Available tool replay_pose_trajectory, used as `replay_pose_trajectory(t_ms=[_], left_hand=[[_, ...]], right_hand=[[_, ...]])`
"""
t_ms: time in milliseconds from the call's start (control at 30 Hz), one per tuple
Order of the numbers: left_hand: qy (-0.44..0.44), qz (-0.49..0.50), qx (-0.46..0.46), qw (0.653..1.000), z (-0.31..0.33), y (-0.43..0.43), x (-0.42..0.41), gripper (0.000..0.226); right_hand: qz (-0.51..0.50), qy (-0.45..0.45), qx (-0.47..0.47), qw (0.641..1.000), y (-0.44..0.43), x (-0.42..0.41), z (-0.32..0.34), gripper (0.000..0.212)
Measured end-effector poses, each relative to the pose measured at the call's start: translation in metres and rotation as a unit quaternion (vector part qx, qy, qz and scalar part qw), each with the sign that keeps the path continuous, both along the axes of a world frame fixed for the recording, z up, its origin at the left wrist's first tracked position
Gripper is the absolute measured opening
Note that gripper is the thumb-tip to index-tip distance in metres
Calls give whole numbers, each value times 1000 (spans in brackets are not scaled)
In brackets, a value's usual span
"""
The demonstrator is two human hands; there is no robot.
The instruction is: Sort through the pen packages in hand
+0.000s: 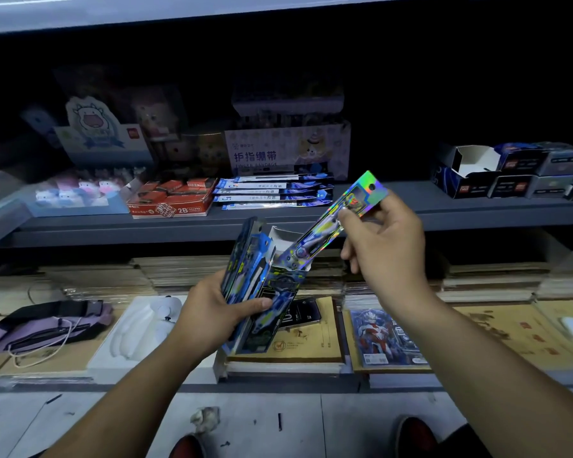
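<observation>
My left hand (209,317) grips an open blue display box (262,285) with its lid flap up, tilted in front of the shelves. My right hand (382,241) pinches a long holographic pen pack (331,219) near its hang-hole end. The pack's lower end sits inside the box's open top. Both hands are held above the lower shelf of notebooks.
On the grey upper shelf (477,209) lie a red 2B box (171,198), flat blue packs (272,191), a finger-bandage carton (288,150) and dark boxes (516,175). Below are brown notebooks (311,342), a card pack (384,337), a purple pouch (50,323) and a white tray (139,328).
</observation>
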State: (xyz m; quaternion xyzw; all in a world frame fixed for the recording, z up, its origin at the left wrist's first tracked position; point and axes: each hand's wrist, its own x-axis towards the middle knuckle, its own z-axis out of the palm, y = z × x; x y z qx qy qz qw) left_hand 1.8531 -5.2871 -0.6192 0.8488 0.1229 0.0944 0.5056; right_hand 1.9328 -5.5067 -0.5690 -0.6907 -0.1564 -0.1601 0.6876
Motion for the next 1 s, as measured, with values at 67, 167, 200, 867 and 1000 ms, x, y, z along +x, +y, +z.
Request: replay_pose_trajectory(t_ms=[67,167,200,867,1000], left_hand=[[-1,-5,6,1000,0,-2,0,29],[-5,-10,11,1000,0,-4,-1,33],[-7,-12,13,1000,1,-4,0,34],[-30,-44,76,996,1,-6,-1,33],[-33,-53,91,994,0,-6,-2,34]], right_hand=[[14,-11,-31,999,1,-3,-2,4],[34,-36,-90,995,3,-7,-4,3],[43,-43,-111,992,4,-8,-6,4],[85,-44,-289,953,11,-17,-4,16],[140,-1,-329,934,12,-20,-5,17]])
